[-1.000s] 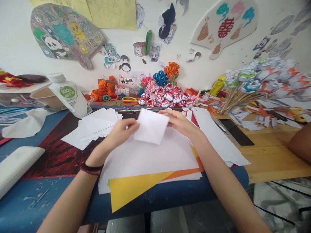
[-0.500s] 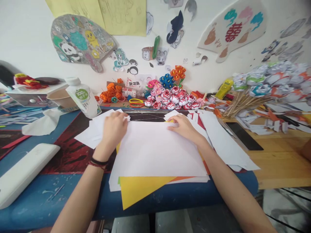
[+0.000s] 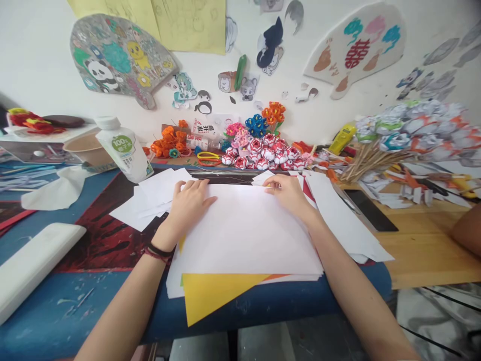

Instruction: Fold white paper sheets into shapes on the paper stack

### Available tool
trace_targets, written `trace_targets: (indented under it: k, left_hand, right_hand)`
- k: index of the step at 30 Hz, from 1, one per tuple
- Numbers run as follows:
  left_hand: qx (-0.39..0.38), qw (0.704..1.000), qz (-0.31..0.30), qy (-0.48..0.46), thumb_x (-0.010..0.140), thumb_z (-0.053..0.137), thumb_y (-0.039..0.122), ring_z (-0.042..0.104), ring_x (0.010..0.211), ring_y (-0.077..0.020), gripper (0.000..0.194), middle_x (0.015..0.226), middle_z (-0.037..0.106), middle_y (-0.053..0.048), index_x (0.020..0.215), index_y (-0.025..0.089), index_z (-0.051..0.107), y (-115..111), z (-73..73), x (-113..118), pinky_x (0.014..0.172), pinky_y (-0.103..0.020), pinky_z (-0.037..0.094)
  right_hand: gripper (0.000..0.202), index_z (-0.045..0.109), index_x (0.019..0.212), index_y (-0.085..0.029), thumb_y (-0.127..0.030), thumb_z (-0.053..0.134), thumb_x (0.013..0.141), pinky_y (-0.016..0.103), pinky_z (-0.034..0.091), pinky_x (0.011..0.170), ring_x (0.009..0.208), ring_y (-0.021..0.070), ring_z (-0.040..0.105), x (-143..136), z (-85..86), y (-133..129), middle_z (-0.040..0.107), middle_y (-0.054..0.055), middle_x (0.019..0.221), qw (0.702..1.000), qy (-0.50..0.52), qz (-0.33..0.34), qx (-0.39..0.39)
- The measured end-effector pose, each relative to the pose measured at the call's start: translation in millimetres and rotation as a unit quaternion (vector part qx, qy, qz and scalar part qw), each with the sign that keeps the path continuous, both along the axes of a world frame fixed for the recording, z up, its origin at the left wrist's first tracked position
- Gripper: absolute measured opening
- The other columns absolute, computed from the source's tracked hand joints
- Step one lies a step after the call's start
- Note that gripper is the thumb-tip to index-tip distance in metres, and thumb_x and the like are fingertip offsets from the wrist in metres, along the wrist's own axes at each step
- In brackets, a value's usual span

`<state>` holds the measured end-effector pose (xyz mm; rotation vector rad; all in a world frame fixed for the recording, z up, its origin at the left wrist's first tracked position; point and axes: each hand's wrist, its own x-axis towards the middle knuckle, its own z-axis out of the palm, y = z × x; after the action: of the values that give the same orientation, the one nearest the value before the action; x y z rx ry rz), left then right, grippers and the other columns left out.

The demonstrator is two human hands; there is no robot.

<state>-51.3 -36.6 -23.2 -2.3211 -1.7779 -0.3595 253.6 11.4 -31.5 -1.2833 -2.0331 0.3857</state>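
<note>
White paper is what both hands rest on: a large white sheet lies flat on top of a stack at the near edge of the desk, with a yellow sheet and a sliver of an orange one poking out underneath toward the viewer. The left hand lies palm-down on the sheet's far left corner, fingers spread and flat, gripping nothing; a dark band circles its wrist. The right hand rests on the far right corner, fingers slightly curled with the tips on the paper's edge, pinching nothing that can be made out. Such a sheet looks very light, thin and floppy; it should slide easily over the smooth sheets below, crease at a careless touch and sag if lifted by one corner. A likely sound hold is at the two far corners or along an edge, with fingertips pressing lightly while the sheet stays flat. Just left of the left hand lies a loose pile of small white squares, and beyond them stands a white bottle. Long white strips lie to the right. Paper flowers cluster along the wall behind.
</note>
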Motion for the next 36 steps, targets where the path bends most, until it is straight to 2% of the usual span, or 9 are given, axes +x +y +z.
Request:
trace_targets:
  k: [3,7,10,12,16,21,27,31,36]
  left_hand:
    - [0.021,0.998,0.016,-0.05,0.088,0.06,0.04,0.057,0.111,-0.0317,0.04,0.121,0.066,-0.013,0.123,0.02,0.057,4.2,3.5,0.4,0.101,-0.049,0.031]
    - [0.017,0.98,0.039,-0.194,0.083,0.063,0.037,0.062,0.089,-0.024,0.019,0.094,0.072,-0.005,0.092,0.021,0.067,11.9,5.5,-2.8,0.086,-0.037,0.04]
    - [0.018,0.954,0.046,-0.297,0.08,0.064,0.04,0.062,0.075,-0.0183,0.021,0.079,0.07,-0.001,0.086,0.02,0.069,15.2,6.0,-5.4,0.075,-0.029,0.043]
    - [0.036,0.945,0.06,-0.319,0.079,0.064,0.041,0.062,0.072,-0.0171,0.022,0.075,0.069,0.0,0.084,0.02,0.07,15.8,6.5,-6.0,0.073,-0.028,0.043]
    - [0.097,0.948,0.07,-0.294,0.082,0.061,0.039,0.062,0.071,-0.0179,0.02,0.076,0.07,-0.002,0.08,0.021,0.07,16.8,6.0,-6.6,0.074,-0.029,0.043]
    - [0.136,0.959,0.049,-0.243,0.086,0.055,0.033,0.064,0.076,-0.0203,0.021,0.082,0.072,-0.005,0.082,0.02,0.071,19.9,2.3,-8.5,0.074,-0.03,0.043]
    - [0.14,0.959,0.068,-0.238,0.087,0.055,0.029,0.066,0.078,-0.0207,0.022,0.083,0.072,-0.003,0.106,0.022,0.064,23.3,2.6,-5.9,0.073,-0.03,0.042]
    - [0.14,0.958,0.07,-0.24,0.088,0.055,0.03,0.066,0.08,-0.0204,0.012,0.086,0.073,-0.003,0.094,0.022,0.061,24.9,3.2,-5.5,0.073,-0.029,0.042]
    - [0.17,0.961,0.069,-0.207,0.093,0.05,0.032,0.064,0.078,-0.0206,0.017,0.084,0.072,-0.004,0.092,0.022,0.064,31.5,-2.7,-8.3,0.073,-0.029,0.04]
  right_hand:
    - [0.004,0.071,0.078,-0.019,-0.02,0.067,0.079,0.03,0.041,0.071,0.074,0.0181,0.06,2.9,7.8,-2.4,0.066,0.003,0.08,0.998,0.005,-0.013,0.053]
    - [0.005,0.071,0.078,-0.02,-0.02,0.066,0.081,0.031,0.043,0.071,0.076,0.0193,0.061,5.6,12.2,-3.6,0.067,0.004,0.081,0.996,0.012,-0.03,0.086]
    - [0.008,0.072,0.08,-0.02,-0.02,0.064,0.083,0.034,0.043,0.076,0.079,0.0214,0.062,7.9,10.4,-0.5,0.069,0.005,0.084,0.992,-0.002,-0.047,0.114]
    - [0.013,0.073,0.086,-0.021,-0.019,0.059,0.086,0.037,0.042,0.082,0.086,0.0241,0.061,8.9,9.8,1.1,0.071,0.006,0.088,0.989,-0.029,-0.056,0.134]
    - [0.024,0.072,0.098,-0.021,-0.016,0.05,0.09,0.041,0.04,0.091,0.098,0.0274,0.057,5.1,13.8,-3.0,0.07,0.008,0.099,0.98,-0.05,-0.07,0.178]
    - [0.026,0.07,0.099,-0.02,-0.014,0.046,0.092,0.038,0.041,0.09,0.098,0.0258,0.056,-8.4,16.1,-13.2,0.067,0.008,0.098,0.978,-0.046,-0.049,0.197]
    - [0.026,0.069,0.097,-0.02,-0.01,0.046,0.09,0.034,0.042,0.085,0.093,0.0234,0.058,-16.8,7.4,-15.2,0.067,0.007,0.094,0.985,-0.095,-0.005,0.144]
    - [0.026,0.069,0.096,-0.021,-0.01,0.047,0.089,0.031,0.04,0.072,0.083,0.02,0.06,-17.6,4.1,-16.6,0.068,0.005,0.093,0.987,-0.126,-0.007,0.099]
    - [0.027,0.07,0.097,-0.023,-0.011,0.047,0.089,0.03,0.037,0.068,0.075,0.0179,0.061,-18.6,2.7,-18.2,0.072,0.003,0.095,0.988,-0.136,-0.01,0.07]
